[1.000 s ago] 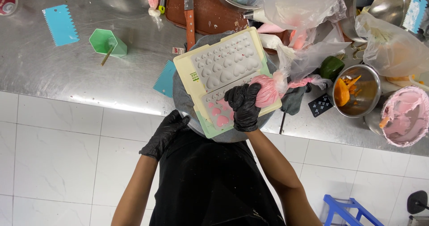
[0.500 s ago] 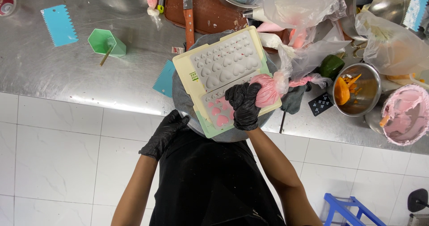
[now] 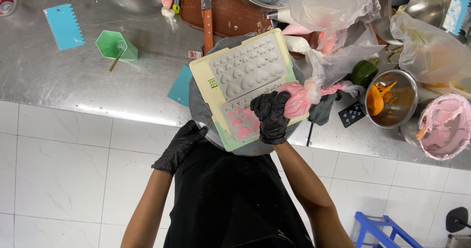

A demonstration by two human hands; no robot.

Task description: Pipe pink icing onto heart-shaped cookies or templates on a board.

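A cream tray with a grey heart-shaped mould lies on a round grey turntable at the counter's front edge. Several hearts at its near end are filled with pink. My right hand, in a black glove, squeezes a pink piping bag over those near cavities. My left hand, also gloved, rests with curled fingers against the turntable's near left rim.
On the steel counter lie a blue toothed scraper, a green hexagonal cup with a stick, and a knife on a brown board. Right: plastic bags, a bowl of orange pieces, a pink cream bowl. A blue stool stands on the floor.
My right hand with the piping bag has shifted slightly over the near cavities. The left hand stays at the turntable's rim.
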